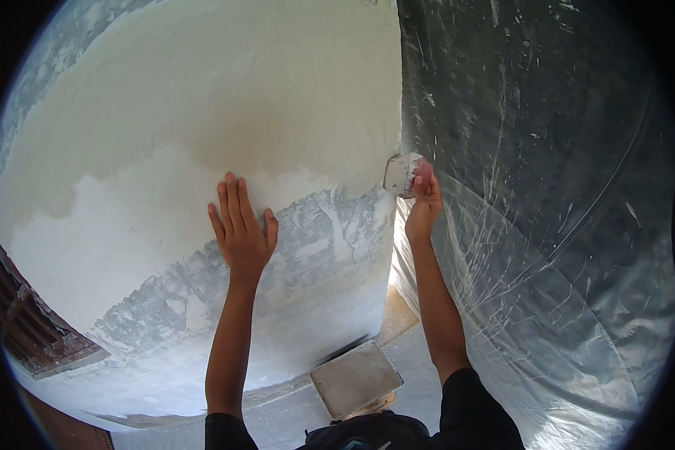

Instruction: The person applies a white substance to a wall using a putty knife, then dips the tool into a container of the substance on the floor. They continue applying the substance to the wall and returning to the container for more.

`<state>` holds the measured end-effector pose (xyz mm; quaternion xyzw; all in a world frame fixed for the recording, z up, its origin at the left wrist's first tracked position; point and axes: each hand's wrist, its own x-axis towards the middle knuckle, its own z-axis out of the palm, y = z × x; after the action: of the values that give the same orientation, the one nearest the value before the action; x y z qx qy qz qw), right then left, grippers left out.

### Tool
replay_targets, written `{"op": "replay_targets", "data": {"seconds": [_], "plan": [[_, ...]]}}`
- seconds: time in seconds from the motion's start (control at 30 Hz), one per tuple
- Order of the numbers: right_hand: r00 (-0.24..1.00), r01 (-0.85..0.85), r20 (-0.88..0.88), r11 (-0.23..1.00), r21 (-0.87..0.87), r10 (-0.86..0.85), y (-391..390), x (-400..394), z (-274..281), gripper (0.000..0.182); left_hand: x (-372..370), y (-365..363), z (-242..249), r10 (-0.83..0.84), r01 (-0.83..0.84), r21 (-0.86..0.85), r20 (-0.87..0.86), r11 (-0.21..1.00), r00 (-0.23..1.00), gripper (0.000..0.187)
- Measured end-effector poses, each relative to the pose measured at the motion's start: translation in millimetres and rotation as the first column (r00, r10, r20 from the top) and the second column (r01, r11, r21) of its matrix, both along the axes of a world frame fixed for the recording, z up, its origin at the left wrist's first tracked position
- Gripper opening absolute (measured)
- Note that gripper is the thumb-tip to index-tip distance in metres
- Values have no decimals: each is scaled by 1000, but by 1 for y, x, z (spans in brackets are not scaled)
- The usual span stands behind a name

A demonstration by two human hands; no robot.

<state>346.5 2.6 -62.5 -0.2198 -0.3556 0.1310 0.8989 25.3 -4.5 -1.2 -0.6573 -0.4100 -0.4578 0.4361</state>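
We see the left hand laid flat, fingers extended and together, against the curved white plastered wall; it grasps nothing. The palm rests near the border where smooth pale plaster meets a patchy grey band below. The right hand is clenched around the handle of a small plaster-smeared putty knife with a flat metal blade. We note that the blade touches the wall's right edge, just where the wall meets the translucent, plaster-spattered plastic sheeting hanging to the right. Below, between the two forearms, a square grey plaster-coated hawk board lies near the foot of the wall (what supports it is hidden from us). A dark reddish-brown wooden frame shows at the lower left edge. Both arms emerge from black sleeves.
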Motion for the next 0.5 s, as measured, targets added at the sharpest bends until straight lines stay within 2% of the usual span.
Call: {"op": "replay_targets", "data": {"seconds": [0.07,0.13,0.17,0.27,0.3,0.33,0.43,0.5], "plan": [[998,-4,-59,999,40,6,1,1,1,31,-1,0,1,10,-10,3,10,1000,1000,59],[995,-14,101,1000,24,11,0,-2,-1,31,-1,1,0,18,-18,11,6,1000,1000,59],[995,-11,102,1000,24,9,0,0,-1,31,0,2,1,16,-16,11,7,1000,1000,59],[999,-22,-37,1000,5,22,3,3,0,30,0,1,-1,30,-30,12,-3,999,1000,59],[996,-31,-84,998,47,34,2,8,2,29,0,0,0,18,-18,7,5,1000,1000,59],[996,-35,-83,998,50,39,3,8,1,29,0,0,0,5,-5,2,13,1000,1000,59],[997,-21,78,999,50,17,-1,2,2,29,-1,2,0,2,-2,14,11,1000,1000,59],[995,39,93,999,0,-39,1,6,5,29,0,1,0,2,-2,12,9,1000,1000,59]]}}
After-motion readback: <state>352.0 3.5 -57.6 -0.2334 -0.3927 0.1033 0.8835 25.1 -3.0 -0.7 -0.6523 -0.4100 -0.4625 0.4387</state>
